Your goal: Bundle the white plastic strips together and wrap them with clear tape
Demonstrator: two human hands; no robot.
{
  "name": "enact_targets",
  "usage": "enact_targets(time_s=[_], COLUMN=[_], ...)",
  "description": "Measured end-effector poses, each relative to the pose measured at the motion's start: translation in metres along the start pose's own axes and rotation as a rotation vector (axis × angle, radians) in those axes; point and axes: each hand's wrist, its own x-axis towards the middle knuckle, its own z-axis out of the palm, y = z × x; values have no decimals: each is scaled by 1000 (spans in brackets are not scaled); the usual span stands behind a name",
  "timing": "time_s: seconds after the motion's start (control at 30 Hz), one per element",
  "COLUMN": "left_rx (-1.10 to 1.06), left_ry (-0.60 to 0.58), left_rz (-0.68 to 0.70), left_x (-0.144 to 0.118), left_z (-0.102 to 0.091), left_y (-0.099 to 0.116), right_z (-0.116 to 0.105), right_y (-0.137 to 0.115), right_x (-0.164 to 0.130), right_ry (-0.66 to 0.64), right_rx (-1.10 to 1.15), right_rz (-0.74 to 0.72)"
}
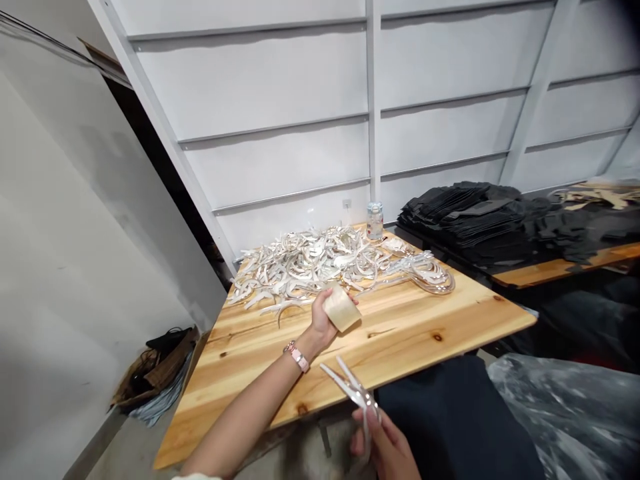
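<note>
My left hand (324,321) is closed around a wide roll of cream-coloured tape (342,308), held over the middle of the wooden table (400,343). A pink band circles that wrist. Below and to the right, at the table's front edge, my right hand (381,443) grips a few narrow white, silvery strips (353,390); their ends spread apart toward the table. Behind my left hand lies a wide, tangled pile of similar curved strips (310,260). A looped bundle of strips (433,273) sits at the pile's right end.
A clear patterned jar (375,221) stands at the table's back corner. On a second table to the right are stacks of black flat pieces (465,213). Clear plastic sheeting (560,407) lies at the lower right. A box with dark items (155,373) is on the floor at left.
</note>
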Motion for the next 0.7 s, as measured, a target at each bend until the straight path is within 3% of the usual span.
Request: enact_targets(time_s=[0.13,0.27,0.33,0.5,0.63,0.7], left_rx=[7,158,327,740,818,671], left_ry=[2,-143,-248,-515,-477,-343], left_rz=[118,263,232,-14,-38,-42], left_x=[-7,-26,-41,-70,-73,-68], left_z=[12,23,26,36,38,33], left_y=[1,-2,-9,-32,-34,-34], right_z=[-4,2,4,1,-2,-3], right_y=[-17,-25,-26,-23,-26,-29], right_x=[-8,-17,-18,-11,-12,-14], right_ry=[95,202,227,259,244,207], right_rx=[108,105,93,82,-21,-82], right_rz=[-29,-86,-109,-63,-60,-73])
